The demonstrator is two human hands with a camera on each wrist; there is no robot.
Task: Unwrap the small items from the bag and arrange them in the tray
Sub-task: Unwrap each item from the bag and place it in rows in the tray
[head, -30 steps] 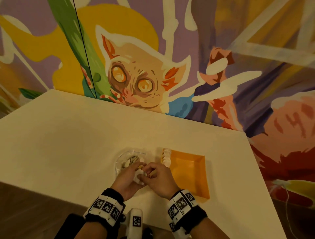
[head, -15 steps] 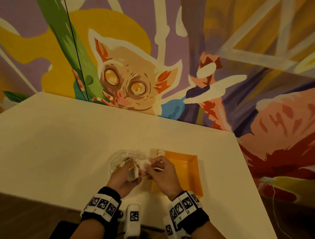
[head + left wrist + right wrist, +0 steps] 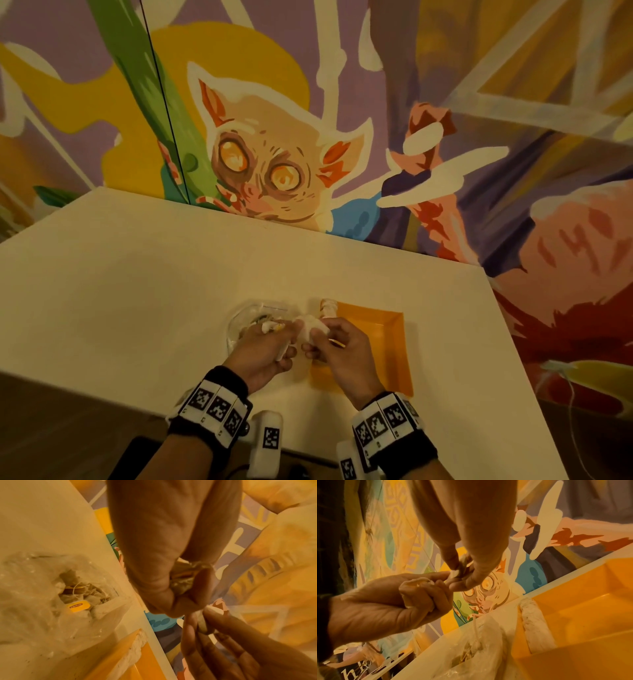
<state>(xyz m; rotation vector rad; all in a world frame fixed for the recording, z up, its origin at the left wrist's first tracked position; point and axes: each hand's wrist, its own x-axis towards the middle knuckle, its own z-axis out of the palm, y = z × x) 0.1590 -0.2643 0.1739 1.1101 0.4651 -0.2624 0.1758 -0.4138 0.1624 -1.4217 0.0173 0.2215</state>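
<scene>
Above the table, between the bag and the tray, both hands hold one small white tea bag (image 3: pixel 310 327). My left hand (image 3: pixel 277 344) grips a crumpled white bundle (image 3: pixel 418 585) in its curled fingers and pinches the tea bag (image 3: pixel 185 580). My right hand (image 3: pixel 322 342) pinches the other end (image 3: pixel 462 566) between thumb and fingertips. The clear plastic bag (image 3: pixel 245 317) lies open on the table to the left, with more tea bags and a yellow tag (image 3: pixel 78 606) inside. On the right sits the orange tray (image 3: pixel 380 329), with a row of tea bags (image 3: pixel 329 305) along its left wall.
The white table (image 3: pixel 137 291) stands against a painted mural wall (image 3: pixel 274 154). Its right edge runs close past the tray. A dark object (image 3: pixel 137 459) lies below the table's near edge.
My hands have drawn slightly apart, and the white tea bag now shows stretched between them. The head view has shifted a little; the bag and the tray have stayed put.
</scene>
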